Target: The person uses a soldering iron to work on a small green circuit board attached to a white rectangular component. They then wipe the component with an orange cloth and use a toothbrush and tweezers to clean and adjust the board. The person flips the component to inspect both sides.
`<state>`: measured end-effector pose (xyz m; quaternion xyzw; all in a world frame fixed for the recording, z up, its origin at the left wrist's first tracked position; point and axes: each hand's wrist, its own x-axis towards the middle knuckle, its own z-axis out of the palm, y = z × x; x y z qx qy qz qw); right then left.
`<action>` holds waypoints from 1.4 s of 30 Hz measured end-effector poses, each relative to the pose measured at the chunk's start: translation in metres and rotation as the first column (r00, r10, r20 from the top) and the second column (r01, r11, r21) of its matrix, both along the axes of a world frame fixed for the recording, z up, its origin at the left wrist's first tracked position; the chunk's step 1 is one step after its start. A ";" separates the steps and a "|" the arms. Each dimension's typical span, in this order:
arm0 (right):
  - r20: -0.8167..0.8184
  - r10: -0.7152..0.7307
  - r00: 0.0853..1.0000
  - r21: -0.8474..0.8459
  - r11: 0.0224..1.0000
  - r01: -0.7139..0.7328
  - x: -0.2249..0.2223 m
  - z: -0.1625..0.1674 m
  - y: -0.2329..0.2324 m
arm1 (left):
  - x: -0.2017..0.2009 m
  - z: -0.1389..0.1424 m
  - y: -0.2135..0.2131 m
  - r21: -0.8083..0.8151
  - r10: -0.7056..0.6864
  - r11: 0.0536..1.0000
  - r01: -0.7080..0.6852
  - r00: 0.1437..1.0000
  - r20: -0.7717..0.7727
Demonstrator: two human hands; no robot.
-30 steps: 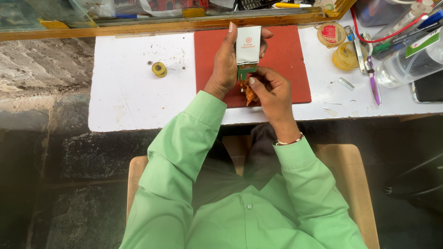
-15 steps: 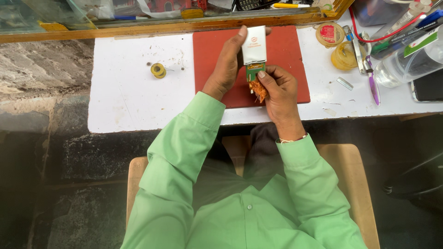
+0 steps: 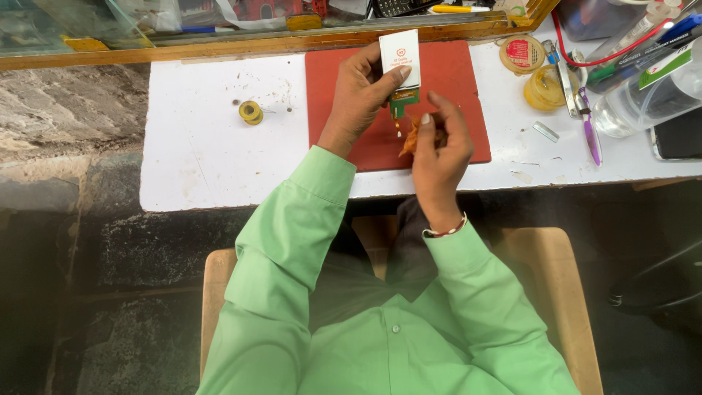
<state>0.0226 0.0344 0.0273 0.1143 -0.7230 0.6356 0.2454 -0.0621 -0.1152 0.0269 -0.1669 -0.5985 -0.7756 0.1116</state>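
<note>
left hand (image 3: 358, 95) raised, grip closed | right hand (image 3: 439, 146) pinching

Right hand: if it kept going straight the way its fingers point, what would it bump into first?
The right hand points up toward the small white card with a green strip that the left hand holds. It would probably meet that strip first, though depth is hard to judge.
</note>
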 end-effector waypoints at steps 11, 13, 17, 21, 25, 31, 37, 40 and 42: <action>-0.279 0.020 0.960 0.562 0.814 0.146 0.012 0.002 -0.009 | 0.001 -0.002 -0.001 0.017 -0.021 1.000 0.021 1.000 -0.018; -0.244 0.047 0.969 0.510 0.855 0.088 0.012 0.002 -0.008 | 0.000 -0.002 0.000 0.052 -0.046 0.998 0.046 0.999 -0.014; -0.177 -0.007 0.984 0.293 0.954 0.060 0.009 0.002 -0.002 | -0.001 -0.003 0.000 0.025 -0.021 0.999 0.021 1.000 -0.014; -0.083 -0.089 0.993 0.257 0.960 0.107 0.003 -0.002 0.001 | -0.001 -0.004 -0.001 -0.011 -0.015 1.000 0.015 1.000 -0.017; 0.041 0.044 0.998 -0.006 0.999 -0.043 -0.003 -0.009 0.004 | 0.000 -0.003 -0.001 -0.023 -0.038 0.999 0.037 0.999 -0.027; 0.108 0.220 0.970 -0.195 0.961 -0.196 -0.015 -0.019 0.013 | 0.004 0.000 0.003 -0.003 -0.054 0.999 0.053 0.998 -0.033; 0.302 0.367 0.880 -0.467 0.861 -0.199 -0.036 -0.021 0.031 | -0.001 -0.008 0.004 -0.018 -0.105 0.994 0.105 0.994 -0.019; 0.270 0.434 0.859 -0.542 0.806 -0.237 -0.043 -0.020 0.036 | -0.004 -0.009 0.006 -0.114 -0.076 0.990 0.080 0.996 0.040; 0.246 0.447 0.860 -0.564 0.788 -0.248 -0.044 -0.020 0.035 | 0.001 -0.008 0.005 -0.136 -0.141 0.981 0.135 0.989 -0.035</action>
